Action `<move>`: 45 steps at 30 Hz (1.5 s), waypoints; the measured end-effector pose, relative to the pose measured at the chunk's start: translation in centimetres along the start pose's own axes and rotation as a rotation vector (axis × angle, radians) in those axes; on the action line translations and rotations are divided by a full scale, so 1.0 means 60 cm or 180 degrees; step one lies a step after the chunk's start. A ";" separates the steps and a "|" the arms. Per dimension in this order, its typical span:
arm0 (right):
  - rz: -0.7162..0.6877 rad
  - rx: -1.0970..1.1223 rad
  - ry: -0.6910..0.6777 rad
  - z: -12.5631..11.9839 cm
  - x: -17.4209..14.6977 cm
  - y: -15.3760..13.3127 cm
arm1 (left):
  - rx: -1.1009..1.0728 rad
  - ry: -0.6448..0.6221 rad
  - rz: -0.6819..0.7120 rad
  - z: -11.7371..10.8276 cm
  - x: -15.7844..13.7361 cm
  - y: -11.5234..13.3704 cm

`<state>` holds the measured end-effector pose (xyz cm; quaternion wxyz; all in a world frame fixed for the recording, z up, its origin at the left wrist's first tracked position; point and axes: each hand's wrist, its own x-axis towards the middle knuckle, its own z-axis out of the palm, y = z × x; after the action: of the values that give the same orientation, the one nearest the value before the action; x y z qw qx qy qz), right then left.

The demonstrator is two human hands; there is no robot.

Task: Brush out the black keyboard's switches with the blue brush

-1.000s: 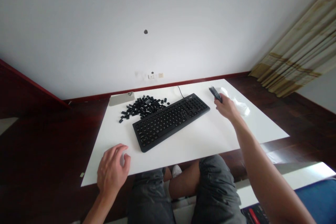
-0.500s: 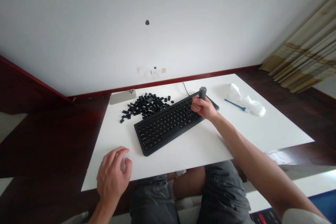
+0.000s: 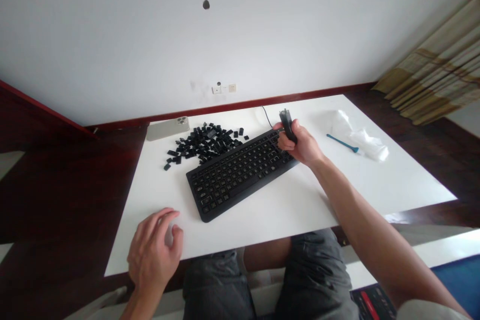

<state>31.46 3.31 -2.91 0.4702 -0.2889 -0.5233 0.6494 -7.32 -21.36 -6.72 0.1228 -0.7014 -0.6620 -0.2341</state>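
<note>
Fingers of the right hand (image 3: 300, 142) are wrapping tight around a small dark tool (image 3: 287, 124), its upper end sticking up past the thumb; what sort of tool it is cannot be made out. That hand is hovering over the far right end of the keyboard (image 3: 240, 172), the bare forearm stretching out long from the lower right corner. The left hand (image 3: 153, 255) is lying loose and empty near the table's (image 3: 285, 205) front left edge, fingers slightly curled and spread, palm down, tips touching the white top. The keyboard is sitting at a slant, black and matte, its thin cable (image 3: 266, 116) trailing off toward the wall. Just behind it a heap of loose black keycaps (image 3: 204, 144) is lying scattered, small and blocky. A phone (image 3: 167, 129), pale grey, is lying flat at the far left corner, camera lenses up. Well to the right, a thin blue stick (image 3: 342, 143) is lying beside a crumpled clear plastic bag (image 3: 358, 136). The tabletop is looking smooth and plain white.
</note>
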 end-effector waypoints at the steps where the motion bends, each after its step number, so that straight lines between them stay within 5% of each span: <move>1: 0.0003 0.0066 0.0049 0.002 0.000 -0.002 | 0.0002 0.0000 0.0001 0.000 0.000 0.000; 10: 0.0136 0.0738 -0.0011 0.004 -0.002 -0.017 | -0.0032 0.0023 0.0000 -0.001 0.001 0.002; 26: -0.0103 0.0516 0.0448 0.025 -0.003 0.016 | -0.0031 0.0015 -0.0006 -0.002 0.002 0.003; 45: 0.0012 0.0311 -0.0136 0.019 -0.005 0.028 | -0.0037 -0.0037 -0.0069 0.000 0.000 0.003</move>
<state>30.05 2.57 -4.22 0.4713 -0.2526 -0.5003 0.6810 -7.12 -21.38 -6.71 0.1122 -0.6962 -0.6689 -0.2351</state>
